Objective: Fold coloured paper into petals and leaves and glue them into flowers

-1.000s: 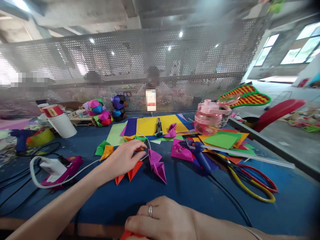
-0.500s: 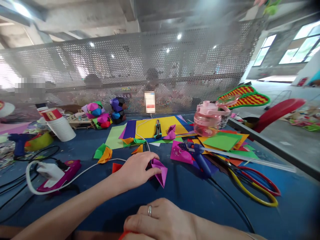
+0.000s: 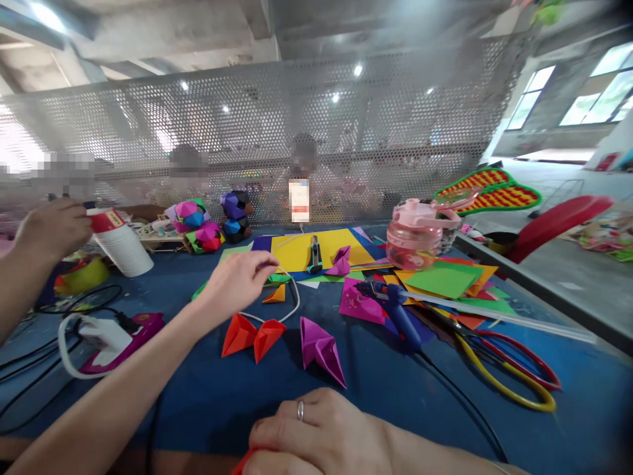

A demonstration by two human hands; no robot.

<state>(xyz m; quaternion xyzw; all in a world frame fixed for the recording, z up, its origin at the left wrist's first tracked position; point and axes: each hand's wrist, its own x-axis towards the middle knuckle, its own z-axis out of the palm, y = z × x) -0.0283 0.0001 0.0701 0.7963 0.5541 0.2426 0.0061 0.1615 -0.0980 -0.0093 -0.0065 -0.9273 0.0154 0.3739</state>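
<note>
My left hand [image 3: 240, 280] is over the middle-left of the table, fingers curled together beside the white cable [image 3: 297, 290]. Whether anything is between its fingertips is hidden. Close to it are an orange folded paper piece [image 3: 275, 295] and a partly covered green paper piece [image 3: 279, 278]. Nearer to me lie a red-orange folded paper piece [image 3: 254, 338] with two points and a purple folded paper piece [image 3: 321, 349]. My right hand [image 3: 321, 432], with a ring, is closed at the bottom edge around red paper [image 3: 243, 462], mostly covered by the fingers.
Another person's hand [image 3: 54, 227] is by the paper cups [image 3: 126, 247]. A power strip [image 3: 148, 326] sits at left. On the right are a glue gun [image 3: 400, 316], scissors [image 3: 514, 363], coloured sheets [image 3: 445, 278] and a pink bottle [image 3: 413, 237]. A utility knife [image 3: 314, 254] lies behind.
My left hand has let go of the purple piece and moved left and away from me, uncovering the red-orange piece. Another person's hand has come in at left. My right hand stays put.
</note>
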